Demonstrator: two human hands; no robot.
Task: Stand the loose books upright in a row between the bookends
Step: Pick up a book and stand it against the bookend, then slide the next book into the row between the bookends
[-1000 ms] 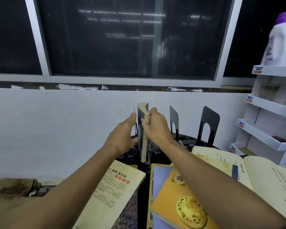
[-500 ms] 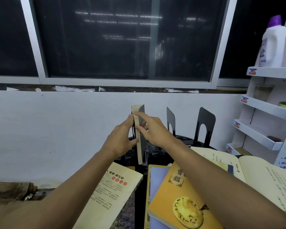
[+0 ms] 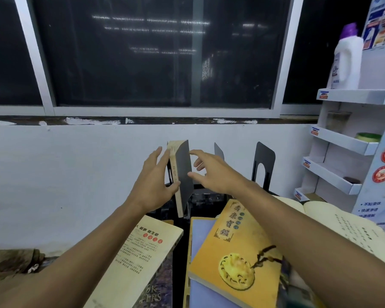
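A thin book (image 3: 183, 174) with a dark grey cover and cream pages stands upright, slightly tilted, near the wall. My left hand (image 3: 153, 183) rests against its spine side with straight fingers. My right hand (image 3: 211, 172) hovers at its cover with fingers spread, the thumb about touching. Two black bookends (image 3: 263, 165) (image 3: 218, 152) stand to the right. Loose books lie in front: a cream one (image 3: 147, 247), an orange one (image 3: 238, 250) on a blue one (image 3: 200, 232), and an open book (image 3: 347, 225).
A white display rack (image 3: 342, 141) with a detergent bottle (image 3: 347, 61) stands at the right. The white wall (image 3: 76, 170) and a dark window are right behind the books. A crumpled brown cloth (image 3: 13, 261) lies at the lower left.
My right hand has let go of the upright book and spread its fingers. The book has turned so its dark cover shows. My left hand's fingers have straightened along it.
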